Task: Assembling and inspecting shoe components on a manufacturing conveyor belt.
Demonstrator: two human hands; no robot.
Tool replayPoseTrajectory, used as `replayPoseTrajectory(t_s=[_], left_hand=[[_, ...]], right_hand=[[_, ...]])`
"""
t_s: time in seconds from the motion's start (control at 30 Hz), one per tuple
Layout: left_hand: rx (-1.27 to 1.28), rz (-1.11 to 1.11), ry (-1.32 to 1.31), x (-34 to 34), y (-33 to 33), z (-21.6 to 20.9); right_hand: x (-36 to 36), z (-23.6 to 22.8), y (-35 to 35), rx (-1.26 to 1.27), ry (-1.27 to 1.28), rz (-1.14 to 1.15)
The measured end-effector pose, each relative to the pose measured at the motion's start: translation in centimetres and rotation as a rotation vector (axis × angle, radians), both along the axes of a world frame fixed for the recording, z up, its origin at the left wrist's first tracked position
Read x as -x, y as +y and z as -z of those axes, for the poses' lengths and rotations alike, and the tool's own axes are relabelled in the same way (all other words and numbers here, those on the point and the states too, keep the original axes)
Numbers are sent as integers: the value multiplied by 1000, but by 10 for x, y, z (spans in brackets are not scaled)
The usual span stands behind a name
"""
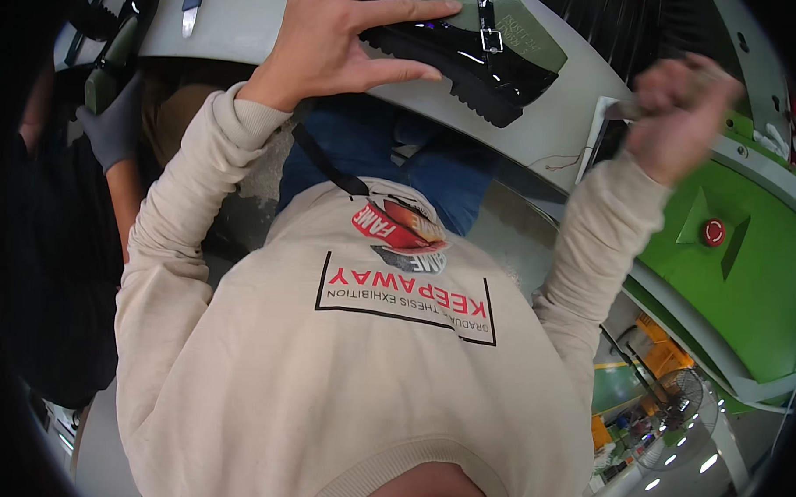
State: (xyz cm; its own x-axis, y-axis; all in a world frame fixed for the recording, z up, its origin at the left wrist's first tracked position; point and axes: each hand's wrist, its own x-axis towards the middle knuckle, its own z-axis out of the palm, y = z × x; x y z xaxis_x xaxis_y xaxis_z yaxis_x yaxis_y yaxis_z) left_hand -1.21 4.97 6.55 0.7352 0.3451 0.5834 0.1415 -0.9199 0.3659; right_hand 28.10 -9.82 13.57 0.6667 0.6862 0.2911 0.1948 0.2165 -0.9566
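A glossy black buckled shoe (513, 77) with a chunky ridged sole lies on its side at the edge of the pale worktable (551, 135). A green shoe last (533, 34) fills it. My left hand (322, 44) grips the shoe near its toe end, index finger along the upper and thumb stretched beside the sole. My right hand (683, 118) is raised to the right of the shoe, apart from it, and smeared by motion. Its fingers look curled; a greyish thing sticks out from them toward the shoe, too blurred to name.
At left, a person's grey-gloved hand (113, 129) is at another black shoe (143, 7) on a green last. A blue-handled knife (194, 0) lies on the table. To the right stands a green machine (739, 287) with a red button (712, 231); a fan (677, 407) is behind.
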Motion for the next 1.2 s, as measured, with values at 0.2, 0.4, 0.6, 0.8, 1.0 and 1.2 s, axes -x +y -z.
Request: replayPoseTrajectory(t_s=[0.2,0.4,0.6,0.8,1.0,1.2], left_hand=[[82,140,-344,-22,0,40],[-29,-24,27,-1,-18,2],[-1,-33,72,5,-20,0],[-149,18,233,-3,6,-18],[49,21,232,0,7,-12],[22,38,165,-8,6,-11]], right_hand=[[-16,132,-18,415,-388,104],[42,92,-23,72,-618,-81],[81,73,-26,239,-820,-196],[82,147,30,-715,-423,-156],[92,87,-1,-249,-618,-156],[85,85,-14,163,-788,-167]])
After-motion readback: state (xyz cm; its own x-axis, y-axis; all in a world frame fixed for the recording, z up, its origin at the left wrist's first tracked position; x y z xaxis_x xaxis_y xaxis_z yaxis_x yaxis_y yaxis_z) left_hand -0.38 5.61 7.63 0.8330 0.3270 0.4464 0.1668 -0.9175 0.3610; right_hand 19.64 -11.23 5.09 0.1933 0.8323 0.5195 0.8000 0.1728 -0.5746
